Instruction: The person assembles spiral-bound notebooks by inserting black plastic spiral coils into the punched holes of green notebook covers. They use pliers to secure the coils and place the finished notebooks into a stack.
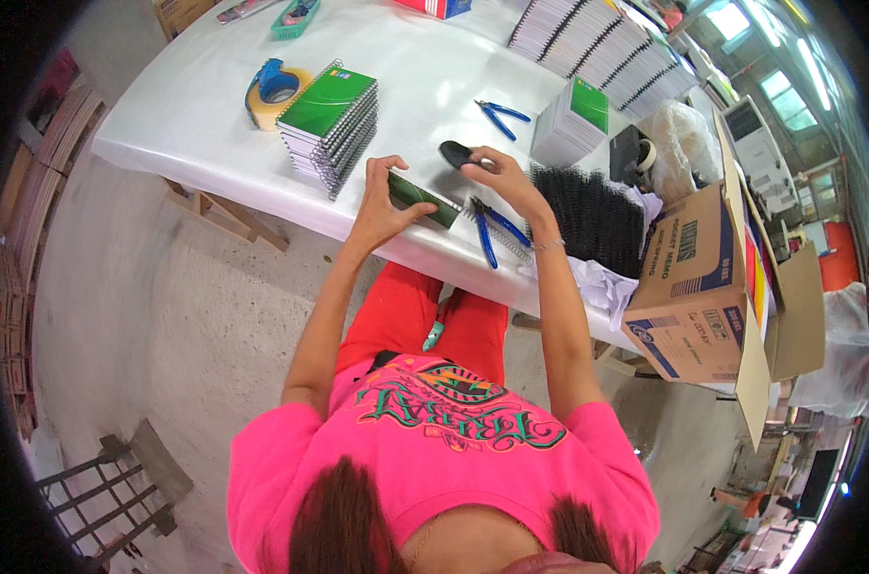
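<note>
My left hand [385, 210] is closed around a small green-covered notepad [425, 199], tilted near the table's front edge, with thumb and fingers at its ends. My right hand [501, 182] pinches a black, rounded, flattish object [456, 154] just above the notepad's far side; its exact kind is unclear. Below my right hand lie blue-handled pliers [486, 236], beside a loose wire coil [509, 241]. Another pair of blue-handled pliers [501, 117] rests farther back. To the left stands a stack of green spiral-bound notepads [331, 107].
A tape dispenser [265, 96] stands left of the stack. At right are a pile of black binding coils [588, 220], unbound green-topped pads [568, 124] and an open carton [688, 258]. Tall stacks of spiral-bound books [592, 48] and a green basket [294, 19] occupy the far side.
</note>
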A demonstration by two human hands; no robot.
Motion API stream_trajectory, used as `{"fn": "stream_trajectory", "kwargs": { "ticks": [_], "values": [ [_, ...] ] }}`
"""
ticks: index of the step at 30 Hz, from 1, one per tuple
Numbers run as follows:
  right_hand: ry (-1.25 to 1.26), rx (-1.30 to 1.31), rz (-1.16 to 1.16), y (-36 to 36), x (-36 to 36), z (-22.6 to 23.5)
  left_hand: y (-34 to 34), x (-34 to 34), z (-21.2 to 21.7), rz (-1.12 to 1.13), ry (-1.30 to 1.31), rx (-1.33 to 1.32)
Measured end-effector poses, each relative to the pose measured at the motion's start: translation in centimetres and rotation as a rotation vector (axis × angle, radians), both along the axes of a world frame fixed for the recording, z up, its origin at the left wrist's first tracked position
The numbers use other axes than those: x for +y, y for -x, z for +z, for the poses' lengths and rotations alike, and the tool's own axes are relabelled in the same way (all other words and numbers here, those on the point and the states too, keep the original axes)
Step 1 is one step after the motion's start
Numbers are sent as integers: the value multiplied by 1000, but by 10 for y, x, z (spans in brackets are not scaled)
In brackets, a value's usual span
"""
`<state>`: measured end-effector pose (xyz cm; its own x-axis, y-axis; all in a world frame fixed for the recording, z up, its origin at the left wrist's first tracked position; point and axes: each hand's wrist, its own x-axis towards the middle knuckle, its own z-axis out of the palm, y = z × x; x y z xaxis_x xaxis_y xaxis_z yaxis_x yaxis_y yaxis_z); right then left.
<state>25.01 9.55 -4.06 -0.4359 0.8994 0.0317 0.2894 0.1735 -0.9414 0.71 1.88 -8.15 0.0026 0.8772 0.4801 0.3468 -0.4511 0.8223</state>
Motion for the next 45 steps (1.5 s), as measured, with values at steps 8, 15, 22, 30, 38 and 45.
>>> {"fn": "stream_trajectory", "kwargs": {
  "ticks": [8,15,22,30,38,45],
  "values": [
    [172,156,308,-34,-50,50,1,1,0,-6,-33,34],
    [56,-220,45,-25,-61,47,1,3,-2,-49,-29,37],
    [284,345,159,-25,-72,47,-1,3,-1,-95,16,5],
    [-15,-258,-75,-18,-80,37,-7,3,-4,-124,92,-70],
    [215,304,58,-16,-83,35,-8,2,-3,-164,160,-75],
    [187,4,-16,-17,-91,44,-10,4,-9,-206,149,-85]
  ]
}}
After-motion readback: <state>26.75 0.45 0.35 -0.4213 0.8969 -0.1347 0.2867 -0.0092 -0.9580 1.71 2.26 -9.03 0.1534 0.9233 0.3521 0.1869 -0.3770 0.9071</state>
